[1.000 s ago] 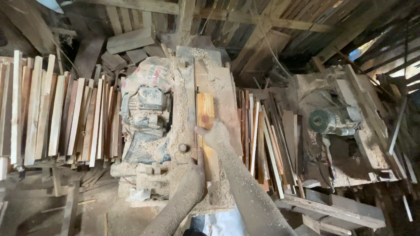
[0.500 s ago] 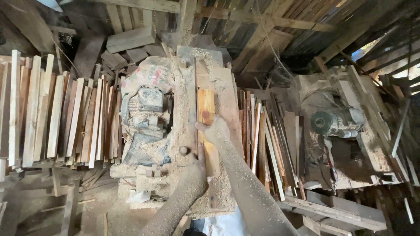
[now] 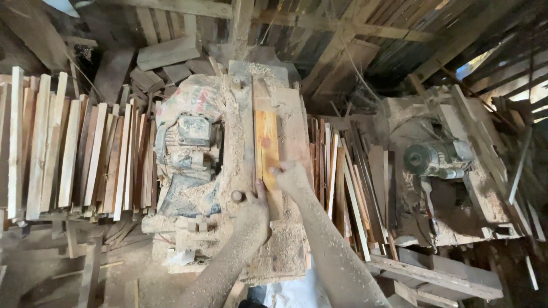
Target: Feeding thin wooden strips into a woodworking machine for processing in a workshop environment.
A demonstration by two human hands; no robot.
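A short orange-yellow wooden board lies lengthwise on the sawdust-covered table of a woodworking machine. My left hand rests at the board's near left edge, its thumb against the wood. My right hand presses flat on the board's near end, fingers spread over it. Both forearms are dusted with sawdust. Left of the board sits the machine's grey motor, partly draped with a dusty printed sack.
Stacks of pale wooden slats stand at the left. More slats lean between this machine and a second dusty machine with a round motor at the right. Timber offcuts lie behind. Sawdust covers the floor.
The board has slid away from me along the machine table, and both hands have moved forward with it. The view has shifted slightly.
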